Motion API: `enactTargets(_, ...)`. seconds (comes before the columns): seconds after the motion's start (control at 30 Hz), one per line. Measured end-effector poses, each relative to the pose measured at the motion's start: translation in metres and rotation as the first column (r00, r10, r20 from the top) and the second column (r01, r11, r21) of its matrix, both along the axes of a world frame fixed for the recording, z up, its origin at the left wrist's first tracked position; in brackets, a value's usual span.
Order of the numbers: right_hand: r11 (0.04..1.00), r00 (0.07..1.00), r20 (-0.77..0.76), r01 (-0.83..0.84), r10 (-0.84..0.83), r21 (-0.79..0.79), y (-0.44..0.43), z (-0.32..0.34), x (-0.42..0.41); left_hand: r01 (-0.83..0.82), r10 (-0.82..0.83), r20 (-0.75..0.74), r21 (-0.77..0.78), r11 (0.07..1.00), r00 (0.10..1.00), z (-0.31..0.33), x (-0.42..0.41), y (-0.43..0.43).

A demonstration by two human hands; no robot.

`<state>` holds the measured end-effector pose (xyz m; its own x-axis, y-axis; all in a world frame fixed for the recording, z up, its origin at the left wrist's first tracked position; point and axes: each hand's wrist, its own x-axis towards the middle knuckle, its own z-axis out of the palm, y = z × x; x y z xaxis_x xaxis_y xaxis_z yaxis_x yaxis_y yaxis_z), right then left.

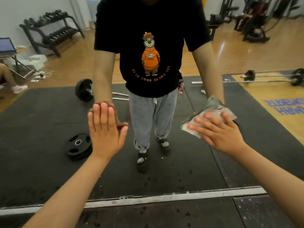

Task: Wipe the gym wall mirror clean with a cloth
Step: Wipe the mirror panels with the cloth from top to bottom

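The wall mirror (189, 162) fills most of the view and reflects my own body and the gym behind me. My left hand (105, 130) lies flat against the glass with straight fingers, left of centre. My right hand (217, 130) presses a crumpled grey-white cloth (212, 111) flat against the mirror on the right, fingers spread and straight over it. The cloth sticks out above and to the left of the fingers.
The mirror's metal bottom rail (164, 197) runs across low in the view, with black rubber floor (164, 214) below it. In the reflection I see weight plates (79, 145), a barbell (271, 78), a dumbbell rack (52, 30) and a seated person's leg (11, 79).
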<state>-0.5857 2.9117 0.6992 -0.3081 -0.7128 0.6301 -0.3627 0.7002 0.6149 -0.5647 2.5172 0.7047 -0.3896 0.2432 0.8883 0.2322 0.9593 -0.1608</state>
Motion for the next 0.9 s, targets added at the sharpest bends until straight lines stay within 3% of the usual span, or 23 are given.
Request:
enactTargets(0.13,0.999,0.999,0.021,0.035,-0.035,-0.012,0.046,0.006,-0.002,-0.044,0.044,0.005,-0.007,0.999,0.999,0.003,0.003,0.001)
enactTargets(0.3,0.996,0.999,0.038,0.042,-0.039,-0.083,0.028,-0.003,-0.001,-0.067,0.068,0.005,-0.027,0.997,0.998,0.005,0.004,0.002)
enactTargets(0.63,0.998,0.997,0.043,-0.06,0.06,-0.002,-0.145,0.023,0.009,-0.042,0.043,0.046,-0.022,0.999,0.998,0.006,0.003,-0.002)
enactTargets(0.8,0.997,0.999,0.038,-0.021,0.024,-0.077,-0.181,0.018,0.013,0.138,-0.129,0.179,-0.042,0.989,0.975,0.015,0.03,-0.031)
enactTargets(0.9,0.996,0.998,0.042,-0.034,0.037,-0.085,-0.219,0.021,0.017,0.066,-0.054,0.153,-0.076,0.995,0.987,0.023,0.032,-0.069)
